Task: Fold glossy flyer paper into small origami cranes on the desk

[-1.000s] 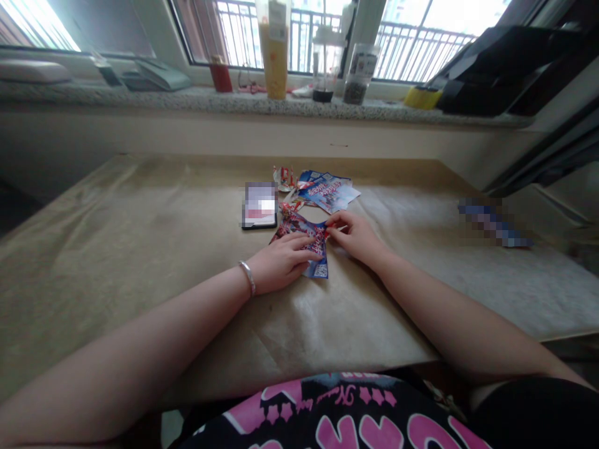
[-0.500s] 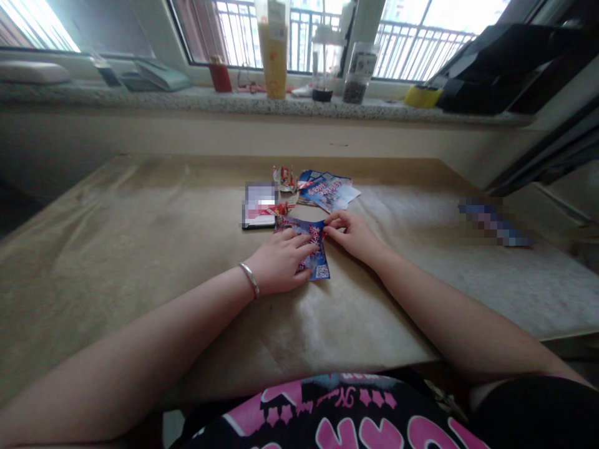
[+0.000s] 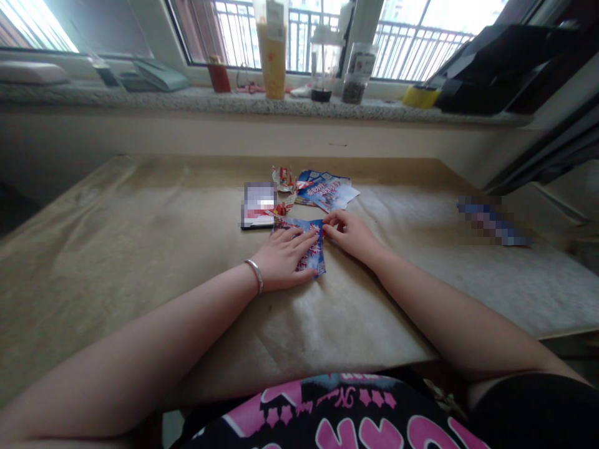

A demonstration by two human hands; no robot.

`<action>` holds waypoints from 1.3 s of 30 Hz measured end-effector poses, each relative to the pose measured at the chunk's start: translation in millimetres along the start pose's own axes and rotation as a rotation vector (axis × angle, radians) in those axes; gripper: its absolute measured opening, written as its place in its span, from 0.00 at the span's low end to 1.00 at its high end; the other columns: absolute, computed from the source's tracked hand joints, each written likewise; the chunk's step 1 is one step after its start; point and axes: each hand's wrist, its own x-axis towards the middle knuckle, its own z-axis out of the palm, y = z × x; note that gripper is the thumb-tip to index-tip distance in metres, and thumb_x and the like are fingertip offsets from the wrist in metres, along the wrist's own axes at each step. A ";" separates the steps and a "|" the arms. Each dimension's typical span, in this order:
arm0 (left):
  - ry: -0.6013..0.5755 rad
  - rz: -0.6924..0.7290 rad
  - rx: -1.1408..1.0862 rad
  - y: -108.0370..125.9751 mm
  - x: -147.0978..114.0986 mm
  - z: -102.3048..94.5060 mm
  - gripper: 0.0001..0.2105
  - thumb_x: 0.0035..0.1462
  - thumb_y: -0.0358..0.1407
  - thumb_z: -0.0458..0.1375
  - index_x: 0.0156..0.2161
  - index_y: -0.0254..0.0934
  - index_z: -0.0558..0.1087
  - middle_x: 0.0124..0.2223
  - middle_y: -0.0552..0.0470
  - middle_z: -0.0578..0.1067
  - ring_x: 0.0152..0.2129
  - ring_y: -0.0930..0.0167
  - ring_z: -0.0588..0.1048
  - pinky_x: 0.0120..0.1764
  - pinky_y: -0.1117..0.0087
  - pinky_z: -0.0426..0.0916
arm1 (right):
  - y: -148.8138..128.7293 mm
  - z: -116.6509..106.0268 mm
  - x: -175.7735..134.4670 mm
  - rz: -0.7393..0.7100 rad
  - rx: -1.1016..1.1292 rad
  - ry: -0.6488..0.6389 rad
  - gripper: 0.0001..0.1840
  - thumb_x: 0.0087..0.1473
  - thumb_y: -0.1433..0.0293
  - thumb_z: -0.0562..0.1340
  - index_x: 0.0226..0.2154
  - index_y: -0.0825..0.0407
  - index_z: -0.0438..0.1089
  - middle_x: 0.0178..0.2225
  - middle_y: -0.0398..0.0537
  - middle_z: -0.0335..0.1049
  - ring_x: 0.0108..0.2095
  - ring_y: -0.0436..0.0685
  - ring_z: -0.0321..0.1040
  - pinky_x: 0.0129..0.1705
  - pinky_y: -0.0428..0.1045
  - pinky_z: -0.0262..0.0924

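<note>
A blue printed leaflet (image 3: 309, 252) with red-and-white lettering lies on the table in front of me. My left hand (image 3: 285, 255), wearing a silver bangle, rests flat across its left and middle part with fingers spread, hiding much of it. At the upper right edge of the leaflet, my right hand (image 3: 349, 232) has thumb and forefinger pinched together. A small red bit shows at those fingertips; I cannot make out what it is. Just beyond lies a crumpled red-and-white wrapper (image 3: 284, 207), partly over a dark-edged tablet or phone (image 3: 255, 226) with a blurred screen.
Behind are a fanned stack of similar blue leaflets (image 3: 333, 190) and another torn wrapper (image 3: 282, 179). A blurred blue item (image 3: 493, 224) lies far right on the cloth-covered table (image 3: 163, 249). Bottles, jars and a yellow tape roll (image 3: 420, 96) stand on the windowsill (image 3: 187, 100).
The leaflet's lower right corner has shifted slightly left and up, and its QR code is now mostly hidden. My left thumb reaches further right along the lower edge. My right hand barely moved.
</note>
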 end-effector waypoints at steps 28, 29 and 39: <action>-0.032 -0.116 -0.022 11.5 1.0 -4.7 0.37 0.56 0.57 0.49 0.65 0.36 0.54 0.66 0.48 0.55 0.61 0.57 0.55 0.60 0.54 0.50 | -2.2 -1.1 3.5 -0.113 -0.118 -0.052 0.09 0.47 0.72 0.59 0.34 0.52 0.68 0.31 0.44 0.70 0.28 0.51 0.63 0.34 0.48 0.58; -0.034 -0.114 -0.021 11.4 0.7 -4.6 0.37 0.56 0.57 0.49 0.65 0.36 0.54 0.66 0.48 0.55 0.61 0.57 0.55 0.60 0.54 0.50 | -1.8 -1.0 3.2 -0.117 -0.096 -0.053 0.08 0.47 0.71 0.59 0.35 0.52 0.67 0.32 0.44 0.69 0.27 0.51 0.63 0.34 0.48 0.58; -0.022 -0.103 -0.036 9.3 -0.3 -2.7 0.40 0.54 0.61 0.48 0.65 0.37 0.53 0.66 0.48 0.55 0.61 0.56 0.55 0.60 0.54 0.48 | 1.1 -0.3 1.9 -0.168 -0.005 -0.053 0.04 0.55 0.69 0.55 0.31 0.51 0.64 0.30 0.46 0.68 0.31 0.54 0.64 0.34 0.49 0.59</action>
